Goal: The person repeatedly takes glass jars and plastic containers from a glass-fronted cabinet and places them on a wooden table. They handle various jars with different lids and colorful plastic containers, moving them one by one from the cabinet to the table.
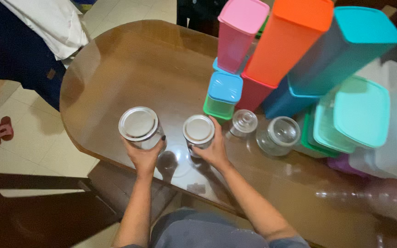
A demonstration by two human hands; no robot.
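Observation:
My left hand [144,155] grips a clear glass jar with a silver metal lid [138,124] near the front edge of the brown wooden table [129,69]. My right hand [213,149] wraps around a second, smaller glass jar with a silver lid [198,129] just to the right. Both jars stand upright. Two more clear glass jars with glass lids stand further right, one small [243,123] and one rounder [279,134], untouched.
Tall plastic containers crowd the back right: pink [237,36], orange [285,41], teal-lidded [341,50]. A small green box with a blue lid [223,94] stands behind the jars. Mint-lidded flat boxes [352,115] sit right. A dark chair [47,206] is below left.

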